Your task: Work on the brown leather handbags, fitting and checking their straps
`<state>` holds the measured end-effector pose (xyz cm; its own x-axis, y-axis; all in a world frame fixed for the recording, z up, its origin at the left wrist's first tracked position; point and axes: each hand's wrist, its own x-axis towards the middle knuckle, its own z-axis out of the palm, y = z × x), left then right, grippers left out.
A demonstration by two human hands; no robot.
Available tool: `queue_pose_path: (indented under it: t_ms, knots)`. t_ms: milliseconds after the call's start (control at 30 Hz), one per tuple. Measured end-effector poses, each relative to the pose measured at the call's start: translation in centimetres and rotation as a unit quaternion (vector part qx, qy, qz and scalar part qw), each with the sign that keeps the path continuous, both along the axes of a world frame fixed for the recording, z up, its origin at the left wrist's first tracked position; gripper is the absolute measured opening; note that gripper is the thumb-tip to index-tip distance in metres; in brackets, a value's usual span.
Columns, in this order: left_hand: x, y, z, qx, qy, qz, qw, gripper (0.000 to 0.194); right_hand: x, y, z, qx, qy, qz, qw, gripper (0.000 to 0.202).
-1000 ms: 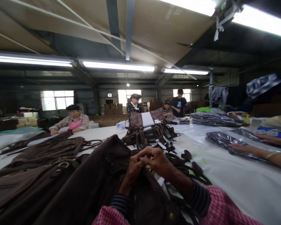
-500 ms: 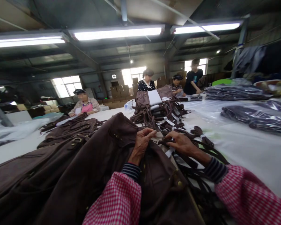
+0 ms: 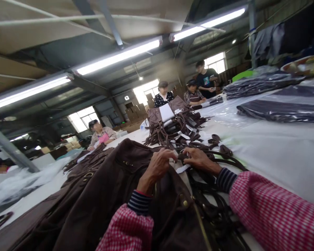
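Observation:
A dark brown jacket with brass snaps and a zip lies spread before me. My left hand rests over its upper edge, fingers bent and thumb side toward the right; what sits at its fingertips is too small to make out. Facing it, a short gap away, my right hand pinches the end of a dark brown strap. Just below the fingertips a white paper tag sticks out. Dark straps lie tangled along the jacket's right side.
Beyond my hands stands a pile of brown goods with dangling straps and white tags. More brown garments lie to the left. Plastic-wrapped packs are on the white table at right. Several people are around the table.
The view has tilted and shifted, so the room now slants. Both hands stay close together at the jacket's edge; the left fingers look more bent.

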<state>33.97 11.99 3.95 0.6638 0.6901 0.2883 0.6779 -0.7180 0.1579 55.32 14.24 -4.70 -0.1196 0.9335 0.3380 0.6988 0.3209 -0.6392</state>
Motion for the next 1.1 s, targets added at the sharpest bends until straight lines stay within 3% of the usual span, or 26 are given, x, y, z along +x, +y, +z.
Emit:
queue_pose_path:
  t_ms: [100, 267, 367, 467, 567, 700, 833, 967, 1100]
  knots:
    - [0.4, -1.4, 0.3, -0.034, 0.137, 0.01, 0.99, 0.05, 0.4, 0.4, -0.2, 0.004, 0.021, -0.036, 0.999, 0.031]
    - [1.5, -3.0, 0.8, -0.015, 0.271, 0.009, 0.963, 0.046, 1.0, 0.7, -0.3, 0.012, 0.066, -0.037, 0.997, 0.03]
    - [1.9, -3.5, 2.8, 0.03, 0.342, -0.028, 0.939, 0.025, 1.1, 0.7, -0.1, 0.009, 0.098, -0.008, 0.995, 0.022]
    - [1.1, -3.6, 5.5, 0.127, 0.369, -0.053, 0.919, 0.008, 1.3, 0.8, 0.0, 0.008, 0.136, 0.021, 0.99, 0.013]
    - [-0.7, -3.4, 7.3, 0.174, 0.365, -0.044, 0.913, 0.01, 1.6, 1.2, 0.1, -0.003, 0.173, 0.037, 0.984, 0.012]
    - [-2.8, -3.1, 7.3, 0.15, 0.313, -0.035, 0.937, 0.015, 1.9, 1.2, 1.0, -0.036, 0.198, 0.051, 0.978, 0.015]
    - [-3.0, -3.3, 6.4, 0.131, 0.243, -0.014, 0.961, 0.022, 1.0, 1.1, 3.8, -0.048, 0.17, 0.046, 0.983, 0.02]
    - [-2.8, -3.1, 6.6, 0.123, 0.168, 0.009, 0.978, 0.023, -1.3, 1.8, 7.3, -0.003, 0.106, 0.014, 0.994, 0.016]
    - [-3.1, -2.3, 7.2, 0.156, 0.115, 0.031, 0.981, 0.029, -5.0, 2.3, 8.4, 0.021, 0.045, -0.01, 0.999, 0.026]
